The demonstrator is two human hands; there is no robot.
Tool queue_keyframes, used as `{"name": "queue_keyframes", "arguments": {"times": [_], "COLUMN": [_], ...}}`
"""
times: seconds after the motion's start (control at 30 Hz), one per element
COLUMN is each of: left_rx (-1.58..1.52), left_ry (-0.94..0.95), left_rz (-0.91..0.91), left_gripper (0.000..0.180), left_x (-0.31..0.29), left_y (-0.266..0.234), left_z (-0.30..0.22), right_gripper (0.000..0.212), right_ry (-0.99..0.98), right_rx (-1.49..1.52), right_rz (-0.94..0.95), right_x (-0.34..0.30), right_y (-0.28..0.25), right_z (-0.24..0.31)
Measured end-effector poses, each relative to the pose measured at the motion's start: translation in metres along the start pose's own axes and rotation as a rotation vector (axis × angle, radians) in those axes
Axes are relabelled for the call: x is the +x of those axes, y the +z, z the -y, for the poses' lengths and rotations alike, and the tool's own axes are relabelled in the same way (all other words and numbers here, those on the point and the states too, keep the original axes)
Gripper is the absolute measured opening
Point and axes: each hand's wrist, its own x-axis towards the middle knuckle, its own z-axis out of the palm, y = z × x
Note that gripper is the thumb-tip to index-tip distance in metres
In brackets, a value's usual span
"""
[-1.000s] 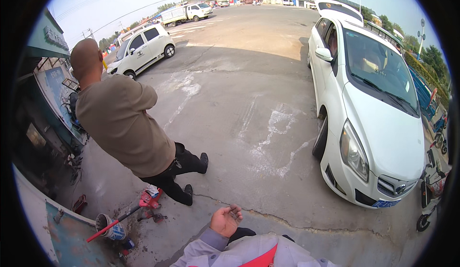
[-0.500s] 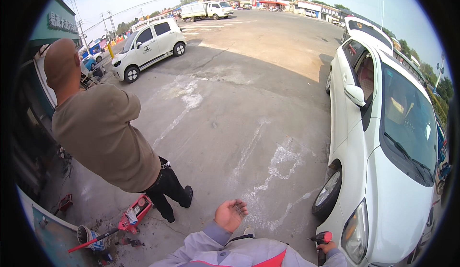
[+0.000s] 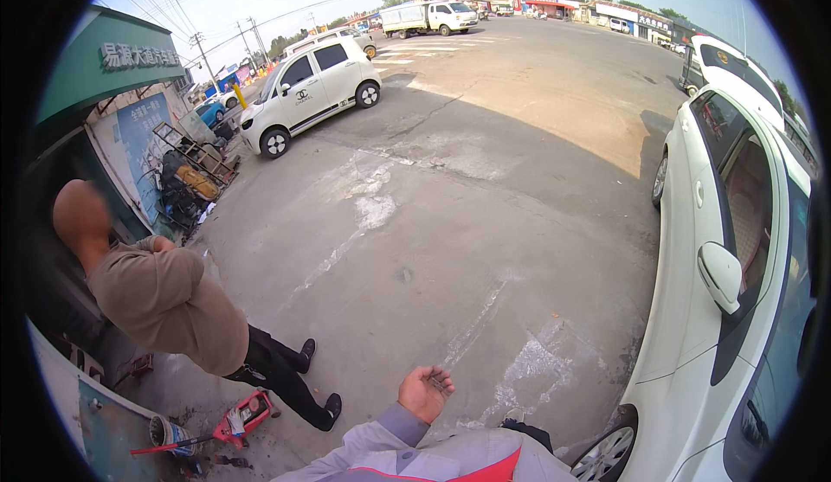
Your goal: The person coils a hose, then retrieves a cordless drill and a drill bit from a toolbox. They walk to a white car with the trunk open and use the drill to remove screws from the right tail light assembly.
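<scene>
My left hand (image 3: 426, 393) is held out in front of my body at the lower middle, palm partly turned up. Its fingers are loosely curled and apart, with nothing in them. A grey sleeve (image 3: 381, 439) with a darker cuff covers that arm. My right hand is out of the picture. Nearest on my right stands a white car (image 3: 684, 369), its front wheel (image 3: 606, 454) at the lower edge and its rear hatch (image 3: 736, 71) raised. A shoe tip (image 3: 514, 414) shows below me on the concrete.
A person (image 3: 173, 300) in a brown top stands at the left, arms folded. Close by their feet are a red floor jack (image 3: 244, 420) and a bucket (image 3: 164, 433). Farther off are a small white car (image 3: 312, 88), a white truck (image 3: 430, 17) and piled scrap (image 3: 192, 179).
The view has swung left and forward. My right hand, which held a red and black power tool, has left the picture. The white car now sits farther right. My left hand remains open.
</scene>
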Motion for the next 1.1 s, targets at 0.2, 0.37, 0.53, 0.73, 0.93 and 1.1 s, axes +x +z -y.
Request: {"name": "queue_keyframes", "arguments": {"times": [0.2, 0.37, 0.53, 0.73, 0.93, 1.1], "left_rx": [0.081, 0.022, -0.029, 0.106, 0.192, 0.154], "left_ry": [0.010, -0.004, -0.074, -0.117, -0.055, -0.158], "left_rz": [0.302, 0.293, 0.152, 0.252, 0.307, 0.055], "left_gripper": [0.026, 0.024, 0.025, 0.023, 0.022, 0.021], "left_x": [0.141, 0.299, 0.473, 0.650, 0.816, 0.961], "left_y": [0.173, 0.258, 0.357, 0.545, 0.690, 0.794], "left_z": [0.005, 0.001, -0.026, -0.055, -0.042, -0.002], "right_gripper": [0.036, 0.029, 0.039, 0.033, 0.033, 0.032], "right_ry": [-0.076, -0.317, -0.318, 0.086, 0.284, 0.322], "right_rx": [0.031, 0.519, 0.408, -0.006, 0.140, 0.201], "right_rz": [-0.179, -0.440, -0.459, -0.048, 0.030, 0.093], "right_x": [0.142, 0.296, 0.367, 0.373, 0.432, 0.549], "right_y": [-0.201, -0.396, -0.495, -0.507, -0.560, -0.660], "right_z": [0.109, 0.238, 0.349, 0.411, 0.468, 0.546]}}
